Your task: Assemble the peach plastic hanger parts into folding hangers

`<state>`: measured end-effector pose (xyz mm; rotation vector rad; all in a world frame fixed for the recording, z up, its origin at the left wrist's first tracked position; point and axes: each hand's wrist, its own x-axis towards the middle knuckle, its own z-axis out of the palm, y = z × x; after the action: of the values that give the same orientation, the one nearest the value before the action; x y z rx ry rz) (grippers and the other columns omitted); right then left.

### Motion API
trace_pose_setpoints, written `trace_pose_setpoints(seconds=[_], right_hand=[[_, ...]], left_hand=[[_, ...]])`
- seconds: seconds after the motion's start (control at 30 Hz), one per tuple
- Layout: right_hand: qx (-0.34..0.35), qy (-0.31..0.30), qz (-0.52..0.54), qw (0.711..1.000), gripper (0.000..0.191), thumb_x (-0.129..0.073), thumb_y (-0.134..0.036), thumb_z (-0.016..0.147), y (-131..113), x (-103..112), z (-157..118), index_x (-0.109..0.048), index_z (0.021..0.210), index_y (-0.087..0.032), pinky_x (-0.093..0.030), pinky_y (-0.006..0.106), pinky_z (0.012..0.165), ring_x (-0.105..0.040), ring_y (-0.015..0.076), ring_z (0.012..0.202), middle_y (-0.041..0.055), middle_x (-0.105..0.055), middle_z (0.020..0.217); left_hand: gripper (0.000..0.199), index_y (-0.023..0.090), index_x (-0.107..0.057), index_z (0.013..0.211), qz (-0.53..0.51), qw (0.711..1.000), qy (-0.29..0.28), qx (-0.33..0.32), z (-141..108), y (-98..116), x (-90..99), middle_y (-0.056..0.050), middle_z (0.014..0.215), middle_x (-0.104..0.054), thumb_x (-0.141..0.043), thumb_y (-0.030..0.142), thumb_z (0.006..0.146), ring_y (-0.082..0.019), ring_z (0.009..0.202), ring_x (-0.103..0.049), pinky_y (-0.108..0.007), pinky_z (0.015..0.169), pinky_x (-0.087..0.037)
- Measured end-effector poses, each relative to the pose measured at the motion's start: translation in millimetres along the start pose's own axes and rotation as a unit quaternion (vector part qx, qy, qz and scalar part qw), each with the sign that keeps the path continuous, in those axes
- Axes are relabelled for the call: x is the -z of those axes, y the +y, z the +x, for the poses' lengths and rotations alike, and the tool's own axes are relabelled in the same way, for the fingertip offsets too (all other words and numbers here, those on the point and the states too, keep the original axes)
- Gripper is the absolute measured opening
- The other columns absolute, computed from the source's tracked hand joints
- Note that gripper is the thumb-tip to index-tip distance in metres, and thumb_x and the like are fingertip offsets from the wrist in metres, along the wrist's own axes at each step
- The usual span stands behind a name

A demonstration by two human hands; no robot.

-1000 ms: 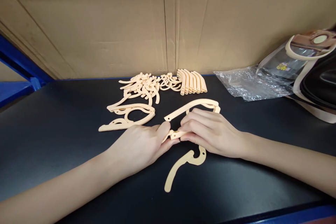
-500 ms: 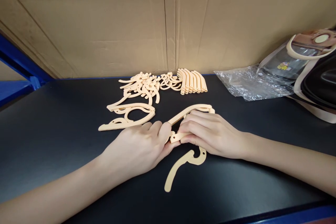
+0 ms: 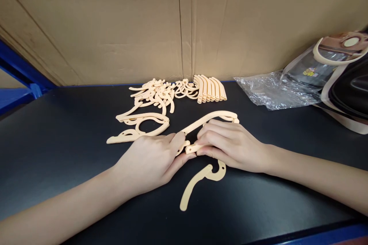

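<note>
Fingers of my left hand (image 3: 156, 157) are closed round one end of a cream plastic folding clothes hanger (image 3: 207, 118). Its long curved arm runs up and to the right, behind my right hand (image 3: 230, 143), which pinches a short pale end with a small hole. The two ends meet close together between my fingertips; my hands hide much of the hanger. On the table just below my right hand lies a loose curved hanger piece (image 3: 195, 183) with a hook-like bend. Left of my hands rests another hanger (image 3: 156, 132), folded, with a rounded opening.
At the back of the black table (image 3: 86, 122) are a tangled heap of hanger pieces (image 3: 156, 93) and a neat row of curved hanger arms (image 3: 211, 89). A clear plastic bag (image 3: 270, 90), a transparent bottle (image 3: 307, 69) and a black bag (image 3: 350, 88) stand at right. Cardboard (image 3: 115, 26) rises behind.
The hanger's long arm has shifted a little, its far end moving right. Its ends between my fingers show more of a gap. The loose piece and the heap stay put.
</note>
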<state>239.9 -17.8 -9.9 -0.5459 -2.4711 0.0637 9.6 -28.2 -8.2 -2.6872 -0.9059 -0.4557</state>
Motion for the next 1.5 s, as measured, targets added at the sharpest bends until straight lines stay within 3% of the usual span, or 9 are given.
trace_pose_setpoints(seconds=[0.93,1.5], right_hand=[[0.009,0.005,-0.016,1.0,0.021,-0.047,-0.024,0.1,0.2,-0.6,-2.1,-0.061,0.088,-0.014,-0.046,0.026,0.067,-0.057,0.0148,0.075,0.0052,-0.065,0.081],[0.019,0.007,-0.027,0.999,0.022,-0.05,-0.022,0.099,-2.1,-0.8,-2.8,-0.065,0.086,-0.011,-0.046,0.027,0.063,-0.055,0.0149,0.072,0.0064,-0.065,0.079]], left_hand=[[0.031,0.021,-0.043,0.074,-0.051,0.998,-0.025,0.019,-2.0,-1.0,-1.6,0.004,0.054,-0.052,-0.04,0.037,0.1,-0.015,0.04,-0.05,-0.025,0.042,-0.026],[0.042,0.02,-0.045,0.073,-0.05,0.998,-0.049,-0.004,1.6,-2.7,2.0,0.003,0.053,-0.056,-0.028,0.042,0.105,-0.014,0.038,-0.052,-0.025,0.039,-0.027]])
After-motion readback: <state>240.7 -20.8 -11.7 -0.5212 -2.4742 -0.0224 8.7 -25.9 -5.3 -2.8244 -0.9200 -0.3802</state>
